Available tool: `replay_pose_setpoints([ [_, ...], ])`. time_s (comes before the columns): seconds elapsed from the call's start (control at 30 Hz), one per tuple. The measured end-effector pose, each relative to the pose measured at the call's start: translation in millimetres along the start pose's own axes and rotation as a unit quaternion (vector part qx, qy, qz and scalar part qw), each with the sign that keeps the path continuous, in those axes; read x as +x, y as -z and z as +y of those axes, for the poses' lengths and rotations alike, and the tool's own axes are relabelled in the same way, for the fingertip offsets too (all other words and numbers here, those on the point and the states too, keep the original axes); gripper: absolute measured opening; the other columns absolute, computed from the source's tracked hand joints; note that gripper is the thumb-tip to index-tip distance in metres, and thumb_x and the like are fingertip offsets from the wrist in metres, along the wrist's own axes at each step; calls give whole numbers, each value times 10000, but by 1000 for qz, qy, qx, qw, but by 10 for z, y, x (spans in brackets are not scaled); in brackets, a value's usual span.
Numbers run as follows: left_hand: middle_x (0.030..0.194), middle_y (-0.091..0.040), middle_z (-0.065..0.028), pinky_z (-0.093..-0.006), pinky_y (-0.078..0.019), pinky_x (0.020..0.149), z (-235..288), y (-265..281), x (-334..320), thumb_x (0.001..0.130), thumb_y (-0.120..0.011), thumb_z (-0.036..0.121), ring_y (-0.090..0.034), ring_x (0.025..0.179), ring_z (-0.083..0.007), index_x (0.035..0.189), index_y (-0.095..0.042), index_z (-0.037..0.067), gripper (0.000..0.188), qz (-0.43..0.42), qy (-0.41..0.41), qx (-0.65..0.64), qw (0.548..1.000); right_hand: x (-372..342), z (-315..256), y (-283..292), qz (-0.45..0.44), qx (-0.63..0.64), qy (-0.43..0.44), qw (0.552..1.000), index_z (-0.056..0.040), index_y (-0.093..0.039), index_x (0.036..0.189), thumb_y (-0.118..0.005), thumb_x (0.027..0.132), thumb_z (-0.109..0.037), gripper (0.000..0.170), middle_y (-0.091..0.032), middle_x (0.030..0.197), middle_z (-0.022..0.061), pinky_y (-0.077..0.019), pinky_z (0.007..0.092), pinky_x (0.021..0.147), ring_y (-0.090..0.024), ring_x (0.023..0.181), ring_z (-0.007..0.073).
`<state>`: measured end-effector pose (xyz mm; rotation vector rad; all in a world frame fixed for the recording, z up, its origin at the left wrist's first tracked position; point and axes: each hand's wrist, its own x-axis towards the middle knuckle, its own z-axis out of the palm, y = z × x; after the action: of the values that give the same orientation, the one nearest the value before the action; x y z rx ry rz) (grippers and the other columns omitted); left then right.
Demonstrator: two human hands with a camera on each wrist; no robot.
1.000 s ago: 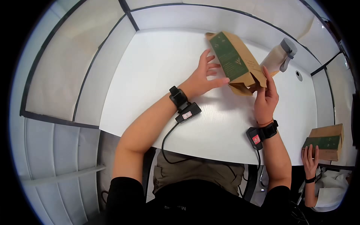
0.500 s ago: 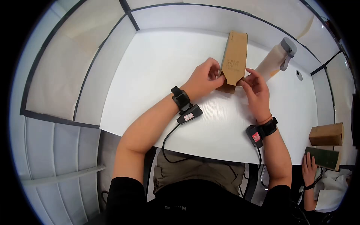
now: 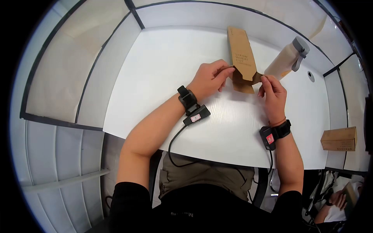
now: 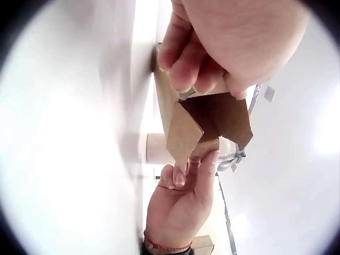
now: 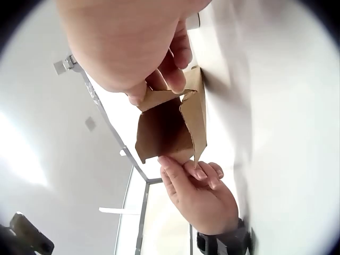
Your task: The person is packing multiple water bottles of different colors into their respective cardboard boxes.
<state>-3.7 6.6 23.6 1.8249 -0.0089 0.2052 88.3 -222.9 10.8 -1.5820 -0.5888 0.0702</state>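
A long brown cardboard box [image 3: 241, 50] lies on the white table with its open end toward the person and its flaps spread. At that end's left side, the left hand [image 3: 211, 79] pinches a side flap between thumb and fingers. The right hand [image 3: 275, 97] pinches the flap on the right. In the left wrist view the box's dark inside [image 4: 215, 114] shows between the left hand [image 4: 234, 42] and the right hand [image 4: 180, 204]. The right wrist view also looks into the box [image 5: 164, 127], whose visible inside shows no contents.
A pale bottle [image 3: 285, 60] with a grey lid stands just right of the box. Another brown box [image 3: 339, 139] sits at the far right, near another person's hand [image 3: 339, 200]. White panels [image 3: 210, 17] border the table [image 3: 167, 58]; cables run from both wrists.
The box has turned from its green side to a brown printed side, and its flaps have spread. Both hands have shifted onto the flaps. At the right, the other person has lifted a green-faced piece away.
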Motion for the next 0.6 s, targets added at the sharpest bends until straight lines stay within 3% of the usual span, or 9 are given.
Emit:
replay_pose_setpoints([
  [0.07, 689, -648, -33, -253, -468, 510, 11, 5, -4, 1038, -586, 218, -591, 536, -99, 1008, -627, 10, 214, -3, 5, -9, 1000, 7, -33, 35, 5, -32, -24, 999, 21, -714, 998, -666, 995, -192, 219, -562, 753, -24, -360, 217, 534, -446, 573, 41],
  [0.17, 704, -663, -46, -249, -463, 489, 20, -14, -4, 1033, -595, 211, -604, 545, -100, 1039, -618, 14, 198, 15, 15, -41, 999, 10, -22, 76, -13, 33, -98, 995, 22, -716, 1017, -655, 1004, -221, 251, -549, 726, -26, -340, 216, 524, -426, 576, 30],
  [0.27, 748, -683, -60, -245, -470, 494, -15, -36, 5, 1030, -599, 205, -618, 574, -98, 1057, -609, 16, 191, 28, 6, -72, 997, 20, -86, 94, -35, 29, -124, 991, 23, -706, 1060, -617, 1026, -236, 276, -577, 720, -6, -376, 220, 533, -466, 581, 48],
  [0.47, 781, -687, -56, -245, -487, 518, -22, -24, 6, 1025, -607, 207, -597, 585, -88, 1032, -618, 13, 194, 23, 1, -53, 998, 53, 16, 89, -66, 130, -92, 985, 19, -663, 1114, -561, 1050, -203, 253, -662, 826, 51, -478, 258, 644, -575, 659, 112],
  [0.6, 731, -659, -42, -238, -458, 521, -116, -27, 39, 1018, -618, 216, -570, 573, -75, 978, -644, 9, 213, 16, 0, -13, 1000, 53, 11, 79, -75, 141, -104, 982, 15, -659, 1111, -553, 1052, -202, 248, -665, 847, 54, -481, 260, 680, -583, 693, 110],
])
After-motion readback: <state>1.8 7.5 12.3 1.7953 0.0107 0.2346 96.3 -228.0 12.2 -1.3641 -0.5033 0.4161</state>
